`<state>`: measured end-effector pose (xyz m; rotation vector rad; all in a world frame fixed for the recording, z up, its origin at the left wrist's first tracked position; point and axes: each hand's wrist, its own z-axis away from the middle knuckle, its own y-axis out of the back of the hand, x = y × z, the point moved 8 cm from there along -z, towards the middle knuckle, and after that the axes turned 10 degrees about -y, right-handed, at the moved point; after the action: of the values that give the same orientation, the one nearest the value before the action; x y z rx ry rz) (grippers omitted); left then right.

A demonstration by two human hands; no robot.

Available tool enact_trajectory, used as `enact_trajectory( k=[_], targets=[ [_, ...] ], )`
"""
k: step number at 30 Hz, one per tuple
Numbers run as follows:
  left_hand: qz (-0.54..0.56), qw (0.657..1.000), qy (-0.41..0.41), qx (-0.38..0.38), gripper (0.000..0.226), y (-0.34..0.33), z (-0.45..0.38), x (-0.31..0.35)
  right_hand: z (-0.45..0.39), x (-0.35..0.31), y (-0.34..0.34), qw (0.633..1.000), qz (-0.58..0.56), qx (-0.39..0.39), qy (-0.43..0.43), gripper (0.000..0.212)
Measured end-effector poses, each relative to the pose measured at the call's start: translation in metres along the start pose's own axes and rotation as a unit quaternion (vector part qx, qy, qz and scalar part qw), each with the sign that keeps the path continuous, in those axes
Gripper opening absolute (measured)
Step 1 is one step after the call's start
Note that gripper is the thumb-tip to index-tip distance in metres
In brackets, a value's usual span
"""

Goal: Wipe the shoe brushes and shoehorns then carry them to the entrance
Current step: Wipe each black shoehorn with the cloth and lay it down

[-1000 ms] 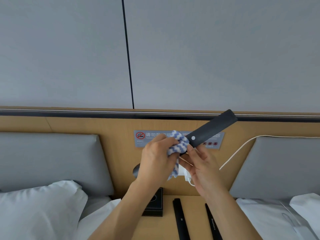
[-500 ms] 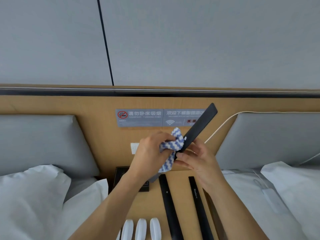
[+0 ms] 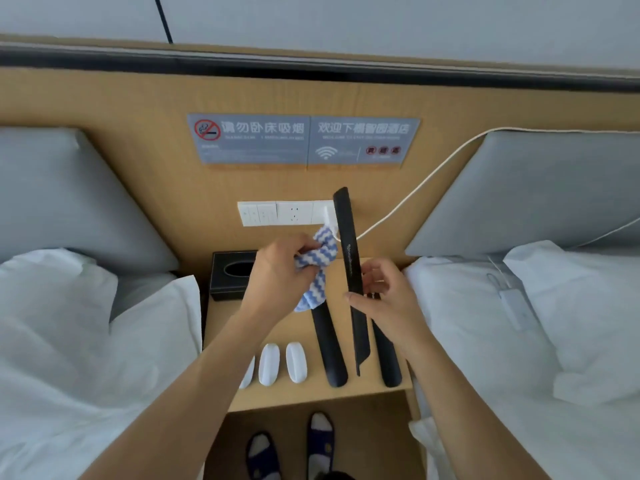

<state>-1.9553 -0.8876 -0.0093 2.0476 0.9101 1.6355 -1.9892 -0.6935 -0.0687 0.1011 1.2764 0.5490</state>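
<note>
The right hand point(image 3: 384, 299) pinches a long black shoehorn point(image 3: 349, 268) near its middle, between thumb and curled fingers, and holds it lifted above the worktop point(image 3: 277, 320), with the top end pointing away from the person. The left hand point(image 3: 280, 268) is closed around a crumpled blue-and-white cloth point(image 3: 317, 268), which sits just beside the shoehorn; I cannot tell if the cloth touches it. Under the hands, two more black shoehorns point(image 3: 329, 348) lie on the worktop, one on each side of the lifted one, and three white shoe brushes point(image 3: 270, 363) lie near the left forearm. I think the main risk is a slip: the grip is only a pinch on a smooth, long thing, so a strong wipe from the cloth could turn or push it out of the fingers and onto the pieces below. Its far end is also near the white cable point(image 3: 415, 199) and the plug, and could catch them. The leftmost brush is partly hidden by the left arm, and the print on the shoehorn is too small to read.
</note>
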Motion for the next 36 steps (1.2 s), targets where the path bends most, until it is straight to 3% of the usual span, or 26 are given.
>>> enact_trajectory(
  k=[12,24,28,36],
  targets=[
    [-0.013,0.992,0.117,-0.048,0.019,-0.055,0.041,-0.073,-0.038,0.111,-0.036,0.981,0.161,-0.028,-0.108,0.041],
    [-0.049,0.984,0.158,-0.059,0.024,-0.089,0.052,-0.132,-0.123,0.230,-0.040,0.921,0.275,-0.003,-0.275,0.045],
    [-0.057,0.984,0.161,-0.059,0.024,-0.100,0.046,-0.151,-0.163,0.246,-0.047,0.898,0.347,0.005,-0.272,0.054],
    [-0.043,0.982,0.178,-0.043,0.023,-0.111,0.049,-0.172,-0.211,0.271,-0.059,0.858,0.441,0.023,-0.262,0.050]
  ],
)
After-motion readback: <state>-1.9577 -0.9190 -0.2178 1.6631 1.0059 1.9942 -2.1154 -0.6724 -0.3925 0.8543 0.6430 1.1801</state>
